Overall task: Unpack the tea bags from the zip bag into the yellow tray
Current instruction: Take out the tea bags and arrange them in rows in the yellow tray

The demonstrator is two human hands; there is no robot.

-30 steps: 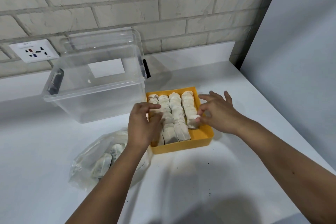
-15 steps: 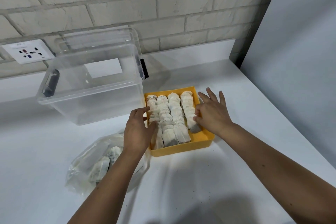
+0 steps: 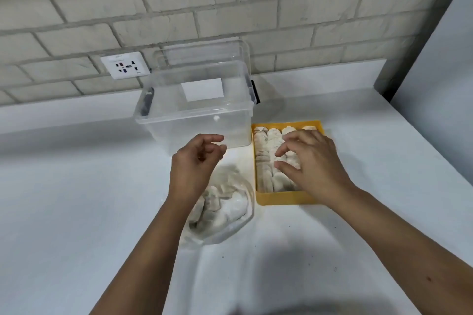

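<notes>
The yellow tray (image 3: 281,199) sits on the white counter, packed with rows of pale tea bags (image 3: 266,140). My right hand (image 3: 309,163) lies over the tray's right half, its fingers spread and bent down onto the tea bags. To the tray's left lies the clear zip bag (image 3: 225,210) with several tea bags inside. My left hand (image 3: 194,161) hovers above the zip bag's far end with loosely curled fingers and nothing in it.
A clear plastic storage box (image 3: 197,115) with black latches stands behind the zip bag, touching the tray's far left corner. A wall socket (image 3: 125,65) is set in the brick wall. A grey panel (image 3: 440,71) bounds the counter on the right.
My left hand has left the tray and moved left above the zip bag. My right hand has slid further over the tea bags. The camera view has shifted, so everything sits more to the right.
</notes>
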